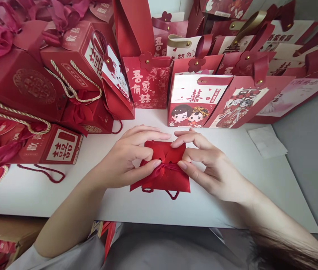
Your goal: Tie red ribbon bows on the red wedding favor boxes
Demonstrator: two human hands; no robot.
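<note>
A small red gift box (172,183) sits on the white table in front of me, its top flaps folded together. Across the top runs a red ribbon (157,171), crossed or knotted at the middle. My left hand (132,153) pinches the ribbon between thumb and forefinger on the left side of the box. On the other side my right hand (206,161) pinches the ribbon near the knot, other fingers resting over the box's far edge. A dark red cord handle (172,195) pokes out from the box's near side.
Red gift boxes with ribbons and rope handles (38,80) are piled at the left. Several printed gift bags (149,84) stand along the back. White paper (267,141) lies at the right, beside a grey wall (310,165). Below the table's left edge is a cardboard box (21,228).
</note>
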